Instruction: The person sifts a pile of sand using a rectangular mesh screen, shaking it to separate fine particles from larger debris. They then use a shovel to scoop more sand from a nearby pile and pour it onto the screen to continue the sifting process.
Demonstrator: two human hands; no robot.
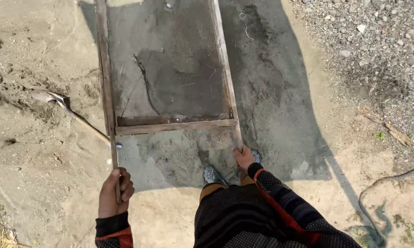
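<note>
Two hands: both gripping the handle ends of a wooden-framed sieve (170, 69)
Left hand (115, 193): fingers (126, 183) curled tight round the thin left rail, thumb on top
Right hand (243, 157): fingers wrapped closed over the right rail's end
Sieve: tilted over grey sand (271, 105), mesh dusty, cross-bar near the hands
Shovel (69, 108): lying left of the frame, blade on sand
Feet: grey shoes (212, 175) just below the cross-bar
</note>
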